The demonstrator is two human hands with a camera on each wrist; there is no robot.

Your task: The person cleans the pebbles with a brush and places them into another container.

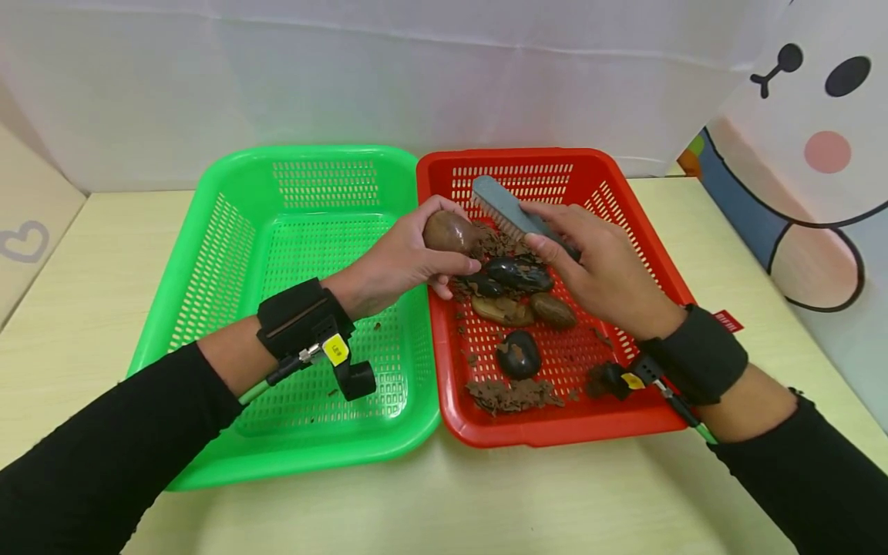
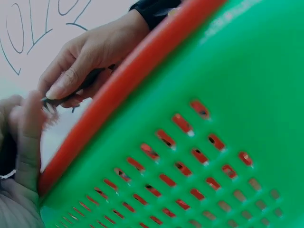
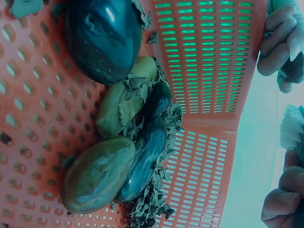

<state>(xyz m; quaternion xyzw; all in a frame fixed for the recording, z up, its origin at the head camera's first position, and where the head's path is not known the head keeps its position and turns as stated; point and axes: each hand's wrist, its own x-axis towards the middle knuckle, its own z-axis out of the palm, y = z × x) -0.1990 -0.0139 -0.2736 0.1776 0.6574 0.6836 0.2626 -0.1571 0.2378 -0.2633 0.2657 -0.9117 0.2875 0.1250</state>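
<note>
My left hand [image 1: 405, 250] grips a smooth brown stone [image 1: 447, 232] above the inner edge of the red basket [image 1: 444, 370]. In my right hand [image 1: 603, 258] is a grey-handled scrubbing brush [image 1: 501, 202], its pale bristles facing left and down toward the stone. A small gap separates bristles and stone in the head view. Beneath the hands, several dark and brown stones lie in the red basket, among them a black stone [image 1: 519, 354] and a brown oval stone [image 3: 97, 175]. Brown flakes [image 1: 513, 395] of dirt are scattered around them.
A green basket [image 1: 229, 462] stands left of the red one, their rims touching, with a few dark specks inside. Both rest on a pale wooden table [image 1: 486, 501]. Behind hangs a white cloth [image 1: 347, 85]; a cartoon-printed panel [image 1: 825, 254] stands at the right.
</note>
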